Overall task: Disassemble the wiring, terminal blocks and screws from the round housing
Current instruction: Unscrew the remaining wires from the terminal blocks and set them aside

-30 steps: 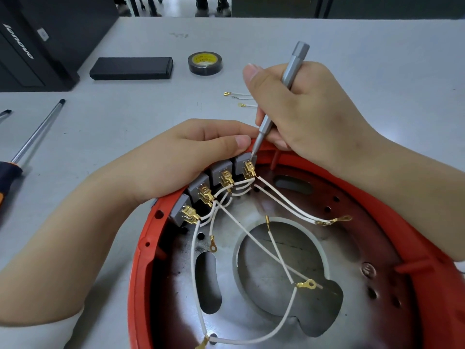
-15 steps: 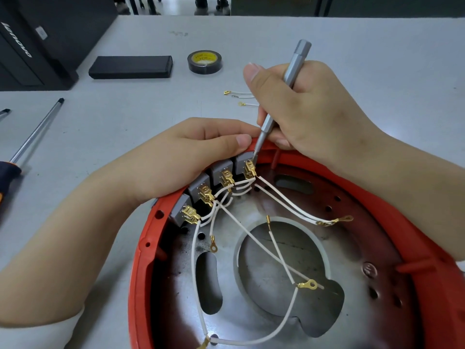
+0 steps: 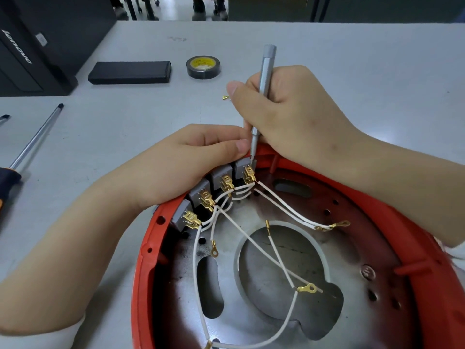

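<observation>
The round red housing (image 3: 148, 245) lies on the table in front of me, its metal plate facing up. Several grey terminal blocks (image 3: 221, 173) with brass connectors line its upper-left rim, and white wires (image 3: 284, 206) run from them across the plate. My left hand (image 3: 176, 162) grips the rim behind the blocks, thumb lying along their tops. My right hand (image 3: 286, 109) holds a slim grey screwdriver (image 3: 264, 79) nearly upright. Its tip rests at the rightmost terminal block (image 3: 242, 167).
A roll of black tape (image 3: 203, 67) and a flat black case (image 3: 129, 72) lie at the back of the table. A long screwdriver with an orange-black handle (image 3: 35, 137) lies at the left. A loose brass-tipped wire (image 3: 225, 97) lies behind my right hand.
The grey screwdriver has swung from a rightward lean to nearly upright, its tip staying at the rightmost block. My left hand has not moved.
</observation>
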`<state>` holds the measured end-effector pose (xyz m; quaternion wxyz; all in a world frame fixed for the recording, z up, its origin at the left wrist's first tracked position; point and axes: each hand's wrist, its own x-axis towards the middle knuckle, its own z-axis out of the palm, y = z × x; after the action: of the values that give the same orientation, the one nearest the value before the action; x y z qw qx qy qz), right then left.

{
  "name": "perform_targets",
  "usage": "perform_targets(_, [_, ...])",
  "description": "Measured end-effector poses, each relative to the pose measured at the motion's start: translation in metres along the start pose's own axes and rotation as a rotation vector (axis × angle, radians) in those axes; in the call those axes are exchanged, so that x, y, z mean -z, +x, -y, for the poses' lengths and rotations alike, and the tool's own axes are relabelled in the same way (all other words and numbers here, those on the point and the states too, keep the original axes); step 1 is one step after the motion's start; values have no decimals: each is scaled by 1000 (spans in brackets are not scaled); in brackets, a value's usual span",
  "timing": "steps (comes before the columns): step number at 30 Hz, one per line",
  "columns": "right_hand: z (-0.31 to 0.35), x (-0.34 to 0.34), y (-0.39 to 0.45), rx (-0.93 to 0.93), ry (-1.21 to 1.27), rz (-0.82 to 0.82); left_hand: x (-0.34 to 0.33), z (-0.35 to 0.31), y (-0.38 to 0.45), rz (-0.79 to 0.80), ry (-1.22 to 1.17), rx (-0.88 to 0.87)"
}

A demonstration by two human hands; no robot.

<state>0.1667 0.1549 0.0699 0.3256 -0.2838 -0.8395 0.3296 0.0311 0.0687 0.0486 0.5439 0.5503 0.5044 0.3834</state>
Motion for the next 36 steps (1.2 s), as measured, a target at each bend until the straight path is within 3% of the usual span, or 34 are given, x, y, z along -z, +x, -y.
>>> perform_targets(15, [6, -10, 5, -150, 23, 31, 1, -4, -2, -91, 304, -14])
perform_targets(22, [6, -9, 5, -129, 17, 36, -1, -6, -2, -104, 300, -32])
perform_targets(28, [2, -8, -1, -18, 81, -87, -2, -5, -1, -63, 197, -47])
perform_targets(36, [2, -10, 0, -23, 45, -23, -2, -2, 0, -50, 73, -6])
